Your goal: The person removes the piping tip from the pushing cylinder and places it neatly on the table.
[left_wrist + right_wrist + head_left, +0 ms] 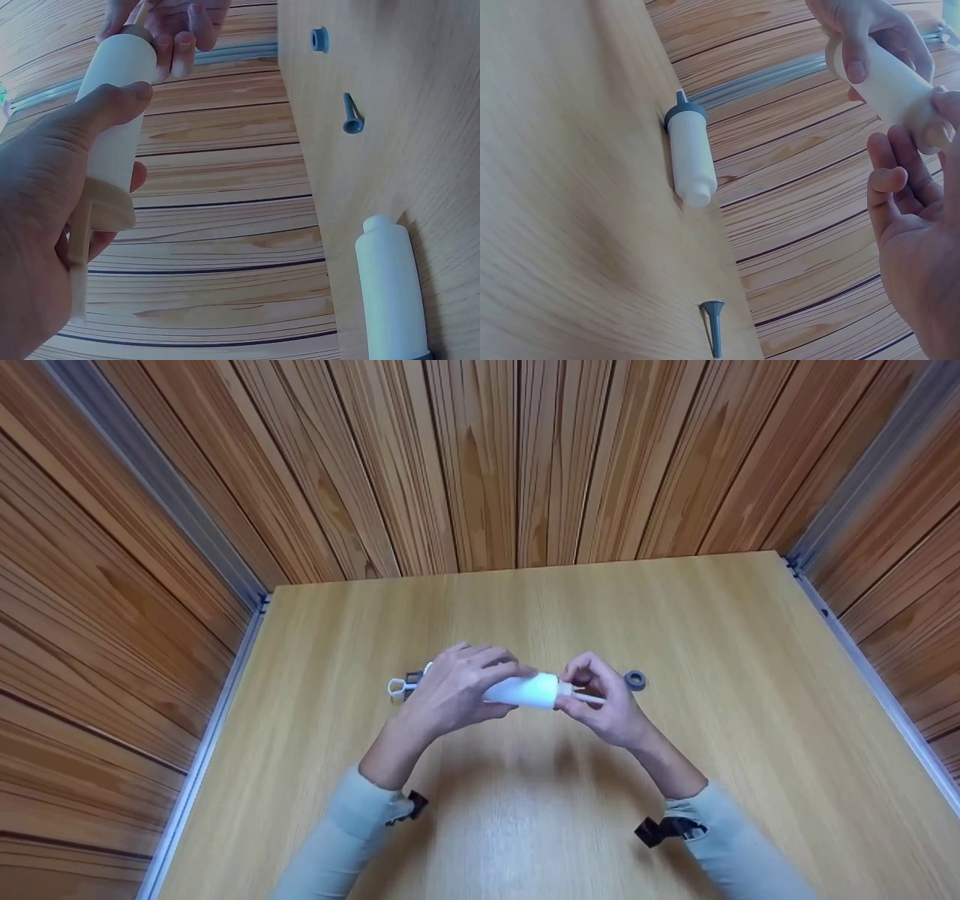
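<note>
My left hand [465, 682] wraps round the barrel of a white decorating syringe [525, 691], held tilted above the table. A beige finger-grip collar [112, 206] sits on the barrel near the palm in the left wrist view. My right hand [607, 711] pinches the ring at the barrel's front end with thumb and fingers, and a thin pale nozzle [589, 698] sticks out between them. A white plunger loop [397, 687] shows left of the left hand. How far the nozzle ring is screwed on is hidden by the fingers.
A second white syringe [692, 154] with a dark grey collar lies on the table [480, 840], mostly behind the left hand in the head view. A grey ring [634, 680] and a grey nozzle [352, 120] lie apart. Wood-panelled walls [480, 465] enclose the table.
</note>
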`<act>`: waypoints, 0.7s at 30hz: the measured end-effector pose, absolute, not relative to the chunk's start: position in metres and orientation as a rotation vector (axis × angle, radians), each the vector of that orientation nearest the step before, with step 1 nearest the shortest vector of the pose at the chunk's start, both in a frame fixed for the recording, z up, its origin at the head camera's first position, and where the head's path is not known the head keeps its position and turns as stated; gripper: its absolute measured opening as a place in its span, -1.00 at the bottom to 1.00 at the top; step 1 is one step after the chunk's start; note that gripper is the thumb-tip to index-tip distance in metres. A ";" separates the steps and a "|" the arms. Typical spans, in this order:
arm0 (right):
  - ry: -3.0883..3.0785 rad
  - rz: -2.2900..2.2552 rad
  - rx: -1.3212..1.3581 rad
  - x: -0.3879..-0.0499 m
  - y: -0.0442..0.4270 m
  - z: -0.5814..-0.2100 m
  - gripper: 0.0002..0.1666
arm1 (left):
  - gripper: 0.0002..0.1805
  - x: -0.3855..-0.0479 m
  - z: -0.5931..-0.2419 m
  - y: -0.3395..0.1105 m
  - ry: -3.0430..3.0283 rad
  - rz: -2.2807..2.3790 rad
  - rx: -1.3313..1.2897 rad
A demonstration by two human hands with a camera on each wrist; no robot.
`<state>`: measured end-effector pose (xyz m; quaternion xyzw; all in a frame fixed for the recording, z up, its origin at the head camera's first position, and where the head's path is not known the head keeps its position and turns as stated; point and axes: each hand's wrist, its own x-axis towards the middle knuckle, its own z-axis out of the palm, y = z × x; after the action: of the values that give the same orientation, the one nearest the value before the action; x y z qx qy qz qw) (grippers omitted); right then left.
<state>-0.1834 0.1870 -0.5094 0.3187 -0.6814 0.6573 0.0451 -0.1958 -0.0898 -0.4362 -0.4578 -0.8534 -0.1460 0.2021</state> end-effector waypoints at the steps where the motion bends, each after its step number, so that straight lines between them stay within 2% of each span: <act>1: -2.081 1.993 0.986 -0.184 0.187 -0.509 -0.64 | -0.47 -0.196 -0.436 -0.090 -2.386 -0.412 -1.277; 13: -2.130 1.881 1.022 -0.183 0.186 -0.506 -0.61 | -0.50 -0.196 -0.439 -0.092 -2.397 -0.488 -1.271; 21: -2.113 2.048 1.013 -0.184 0.187 -0.505 -0.71 | -0.47 -0.194 -0.433 -0.090 -2.373 -0.381 -1.252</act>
<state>-0.1841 0.1866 -0.5047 0.3255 -0.6790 0.6579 0.0147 -0.1943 -0.0897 -0.4333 -0.4512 -0.8554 -0.1375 0.2141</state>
